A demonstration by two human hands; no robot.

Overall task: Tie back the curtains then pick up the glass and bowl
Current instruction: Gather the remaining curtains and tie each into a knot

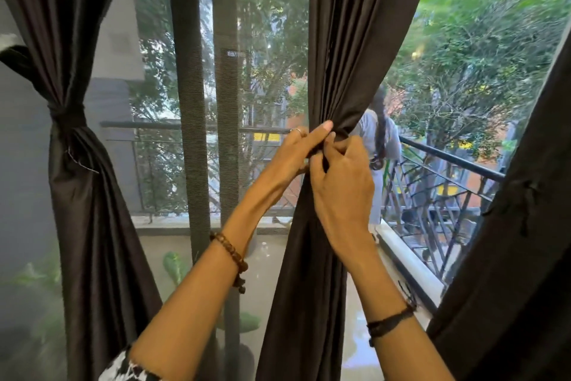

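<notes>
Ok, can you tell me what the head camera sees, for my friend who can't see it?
Two hands gather the middle dark curtain at a big window: the left hand and right hand both pinch the bunched fabric. The left curtain is already tied back. Outside are a balcony railing and green trees.

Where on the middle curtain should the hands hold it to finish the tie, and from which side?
At the gathered waist of the middle curtain, where the folds pinch narrowest and both the left hand and right hand already grip. Come from the room side, one hand round each flank; the pleats fan out above and below, so the bunch is likely slimmest there, level with the left curtain's tie.
</notes>
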